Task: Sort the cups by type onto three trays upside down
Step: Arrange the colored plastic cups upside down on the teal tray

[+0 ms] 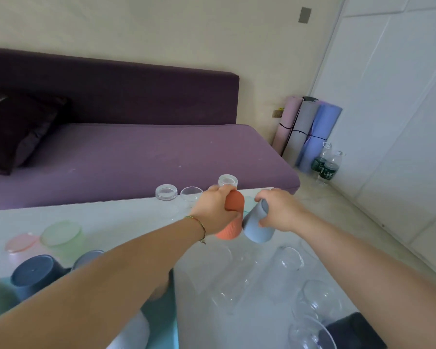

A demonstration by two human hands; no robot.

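No lettering can be read anywhere in this view. Two clear plastic bottles (325, 157) stand on the floor (342, 205) just beside the rolled mats (312, 129). Each carries a dark green label (327, 173) with white marks that are too blurred to make out. A small yellow tag (280, 109) sits just above a wall socket (277, 113) beyond the end of the purple sofa (136, 152), and its print is too small to tell.
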